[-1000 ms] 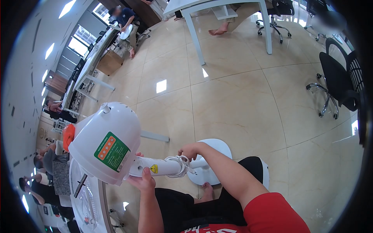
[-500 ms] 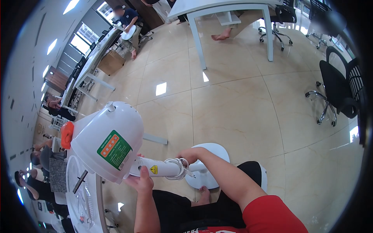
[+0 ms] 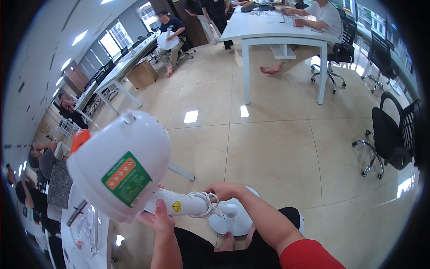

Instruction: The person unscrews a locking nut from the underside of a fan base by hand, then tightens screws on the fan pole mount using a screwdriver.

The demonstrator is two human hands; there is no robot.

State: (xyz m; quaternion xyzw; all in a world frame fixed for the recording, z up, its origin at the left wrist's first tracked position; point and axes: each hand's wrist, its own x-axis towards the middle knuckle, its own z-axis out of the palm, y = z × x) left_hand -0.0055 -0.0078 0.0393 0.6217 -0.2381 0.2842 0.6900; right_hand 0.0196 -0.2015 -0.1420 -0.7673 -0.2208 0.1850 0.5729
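Note:
A white fan motor housing (image 3: 148, 148) with a green and orange label (image 3: 127, 178) is tilted in front of me. Its white neck (image 3: 188, 204) bears a yellow warning sticker. My left hand (image 3: 157, 217) is closed around the neck just below the housing. A coiled white cord (image 3: 209, 205) wraps the neck's lower end, and my right hand (image 3: 220, 190) is closed there, its fingertips partly hidden behind the cord. Beyond it, the round white base (image 3: 239, 215) stands on the floor by my feet. A metal shaft (image 3: 77, 213) sticks out past the housing's lower left side.
At the lower left a white table (image 3: 102, 242) holds a clear-looking fan grille (image 3: 85, 235). An orange object (image 3: 79, 139) shows behind the housing. Another white table (image 3: 273, 33), black office chairs (image 3: 389, 134), a cardboard box (image 3: 142, 75) and several people are farther off.
The view has tilted up, showing more of the far table and people. The housing looks slightly closer and farther left. Both hands keep their places on the fan.

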